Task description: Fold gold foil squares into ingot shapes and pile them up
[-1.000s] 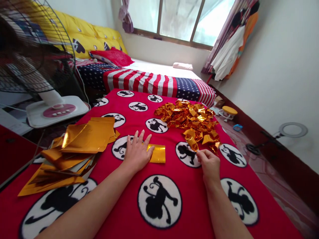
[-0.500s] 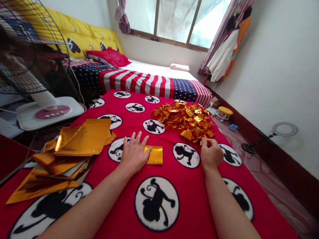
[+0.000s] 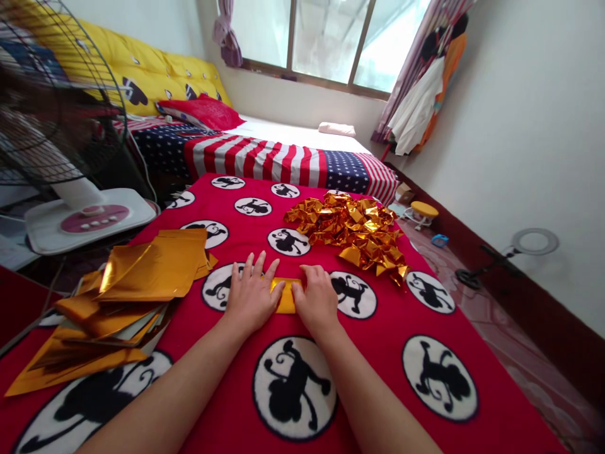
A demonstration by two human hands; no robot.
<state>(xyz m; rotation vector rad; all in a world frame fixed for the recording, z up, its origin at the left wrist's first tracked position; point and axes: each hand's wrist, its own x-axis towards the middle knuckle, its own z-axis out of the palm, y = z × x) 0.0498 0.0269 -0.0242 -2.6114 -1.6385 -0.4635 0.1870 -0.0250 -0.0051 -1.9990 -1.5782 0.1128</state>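
Note:
A folded strip of gold foil paper [image 3: 285,297] lies flat on the red cloth in front of me. My left hand [image 3: 253,293] rests palm down with fingers spread, covering the strip's left end. At the other end, my right hand [image 3: 316,296] has its fingers drawn together and its thumb on the strip, holding the right edge, which is hidden beneath it. To the left, a loose stack of gold foil sheets [image 3: 154,268] is piled unevenly. A heap of folded gold foil pieces [image 3: 350,221] sits beyond my right hand.
The red cloth [image 3: 368,372] has black monkey prints in white circles. A white fan [image 3: 89,217] stands at left. Behind is a bed with a flag-patterned cover [image 3: 265,157]. A ring light [image 3: 534,243] and a yellow-topped stool [image 3: 424,209] are on the floor at right.
My right hand has moved left from the edge of the heap to the right end of the strip. A folded piece now lies at the heap's near edge. My left hand has stayed put.

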